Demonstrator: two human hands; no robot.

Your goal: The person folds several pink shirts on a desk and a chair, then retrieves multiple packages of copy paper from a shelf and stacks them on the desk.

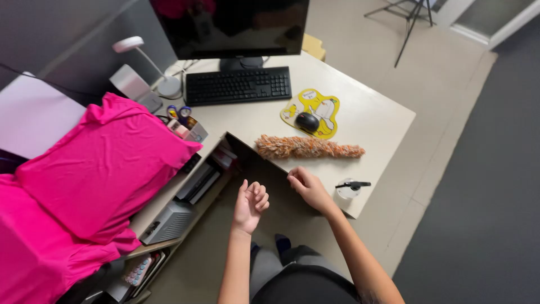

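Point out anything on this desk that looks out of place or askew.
A fluffy orange-and-grey duster lies flat across the beige desk among the office gear, near the right hand. A large bright pink cloth is draped over the desk's left side, hiding what is under it. The white spray bottle sits close to the front edge.

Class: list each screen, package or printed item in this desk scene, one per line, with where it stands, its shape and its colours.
Monitor: back of desk, wide dark rectangle, screen off.
Mouse pad: right of keyboard, irregular yellow shape with white printed patches, black mouse on it.
Small containers: left of keyboard, blue and yellow labels, too small to detail.
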